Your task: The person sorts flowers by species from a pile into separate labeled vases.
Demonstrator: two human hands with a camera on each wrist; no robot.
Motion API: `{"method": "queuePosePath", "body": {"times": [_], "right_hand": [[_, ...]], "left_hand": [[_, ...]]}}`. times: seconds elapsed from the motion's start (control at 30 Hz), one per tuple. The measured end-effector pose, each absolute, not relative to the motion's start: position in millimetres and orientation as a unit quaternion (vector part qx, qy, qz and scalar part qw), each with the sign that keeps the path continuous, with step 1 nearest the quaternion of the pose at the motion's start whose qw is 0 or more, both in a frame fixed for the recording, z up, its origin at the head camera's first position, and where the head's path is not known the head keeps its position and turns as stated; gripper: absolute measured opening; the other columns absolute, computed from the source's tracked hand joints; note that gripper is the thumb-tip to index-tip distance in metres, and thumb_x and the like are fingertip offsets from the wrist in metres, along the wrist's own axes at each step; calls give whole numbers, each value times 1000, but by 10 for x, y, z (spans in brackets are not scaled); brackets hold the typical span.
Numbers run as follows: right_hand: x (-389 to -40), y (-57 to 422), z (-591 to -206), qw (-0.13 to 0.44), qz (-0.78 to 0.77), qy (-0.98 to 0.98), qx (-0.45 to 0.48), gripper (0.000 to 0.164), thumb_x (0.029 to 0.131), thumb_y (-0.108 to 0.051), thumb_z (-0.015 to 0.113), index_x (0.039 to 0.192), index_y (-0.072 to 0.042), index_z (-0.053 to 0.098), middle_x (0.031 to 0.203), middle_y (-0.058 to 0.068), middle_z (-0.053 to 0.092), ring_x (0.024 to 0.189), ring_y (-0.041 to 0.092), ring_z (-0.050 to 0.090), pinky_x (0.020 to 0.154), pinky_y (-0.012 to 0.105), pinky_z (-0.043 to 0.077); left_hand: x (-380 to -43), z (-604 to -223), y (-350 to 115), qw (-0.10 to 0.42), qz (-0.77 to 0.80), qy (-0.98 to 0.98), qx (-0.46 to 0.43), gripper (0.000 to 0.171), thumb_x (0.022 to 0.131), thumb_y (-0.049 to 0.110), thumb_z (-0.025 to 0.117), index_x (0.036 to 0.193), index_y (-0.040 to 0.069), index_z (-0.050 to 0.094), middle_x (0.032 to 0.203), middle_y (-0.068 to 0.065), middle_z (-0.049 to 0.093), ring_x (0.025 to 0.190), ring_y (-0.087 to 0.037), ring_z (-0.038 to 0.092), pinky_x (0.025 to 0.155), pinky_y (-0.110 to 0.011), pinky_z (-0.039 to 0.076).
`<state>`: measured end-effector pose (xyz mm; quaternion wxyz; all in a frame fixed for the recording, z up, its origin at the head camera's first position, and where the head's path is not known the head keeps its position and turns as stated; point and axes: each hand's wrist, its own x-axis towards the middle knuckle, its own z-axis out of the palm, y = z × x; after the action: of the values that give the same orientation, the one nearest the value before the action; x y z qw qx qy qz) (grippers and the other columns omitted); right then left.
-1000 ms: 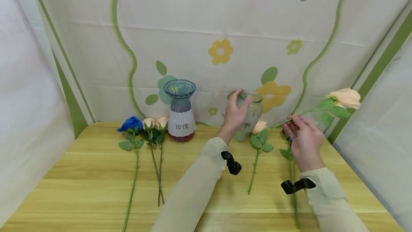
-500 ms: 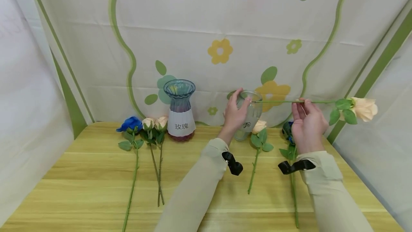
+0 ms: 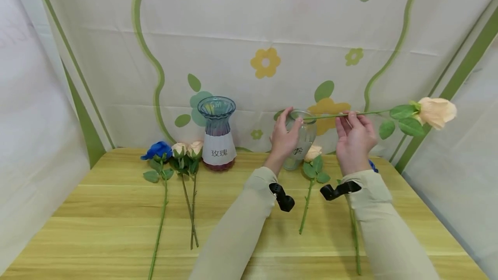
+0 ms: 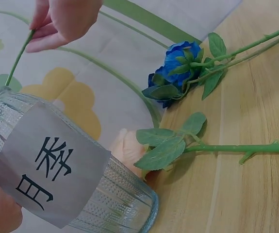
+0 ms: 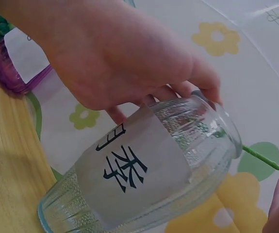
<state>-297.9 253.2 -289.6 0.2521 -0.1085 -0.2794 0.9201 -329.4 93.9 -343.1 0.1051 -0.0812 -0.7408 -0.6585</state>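
My left hand (image 3: pixel 285 139) grips a clear ribbed glass vase (image 5: pixel 202 167) near its rim, thumb and fingers around it. A white paper label (image 4: pixel 52 165) with dark characters is on the vase. My right hand (image 3: pixel 355 139) pinches the green stem of a peach rose (image 3: pixel 437 112), its bloom out to the right. The stem's lower end is at the vase's mouth, and some green shows through the glass there. A second peach rose (image 3: pixel 313 154) lies beside the vase. Blue roses (image 4: pixel 178 68) lie to the right, mostly behind my right wrist in the head view.
A blue-and-purple glass vase (image 3: pixel 218 118) with a white label stands left of centre. Left of it lie two pale peach roses (image 3: pixel 186 152) with crossed stems and a blue rose (image 3: pixel 157 150). A printed cloth (image 3: pixel 233 25) hangs behind the wooden table (image 3: pixel 97 219).
My right hand has moved left and up with the peach rose, bringing its stem end to the vase's mouth. The stem has swung to nearly level. My left hand stays on the vase.
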Motion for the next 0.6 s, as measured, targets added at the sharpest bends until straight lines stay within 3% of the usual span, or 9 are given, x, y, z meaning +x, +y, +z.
{"method": "queuePosePath", "body": {"times": [0.33, 0.6], "right_hand": [[-3176, 2248, -2957, 267, 888, -348, -137, 14, 91, -4, 82, 102, -3, 73, 107, 13, 78, 83, 22, 76, 88, 35, 66], [-3237, 2176, -3020, 282, 876, -366, -141, 12, 93, -6, 81, 103, -4, 76, 91, 5, 80, 76, 17, 75, 77, 29, 65]], "left_hand": [[-3300, -3439, 939, 110, -653, -745, -77, 56, 107, 46, 54, 161, 33, 43, 167, 6, 45, 156, -23, 40, 129, -63, 13], [-3294, -3449, 990, 121, -659, -739, -74, 56, 107, 45, 54, 160, 31, 45, 166, 4, 47, 155, -24, 43, 128, -62, 15]]}}
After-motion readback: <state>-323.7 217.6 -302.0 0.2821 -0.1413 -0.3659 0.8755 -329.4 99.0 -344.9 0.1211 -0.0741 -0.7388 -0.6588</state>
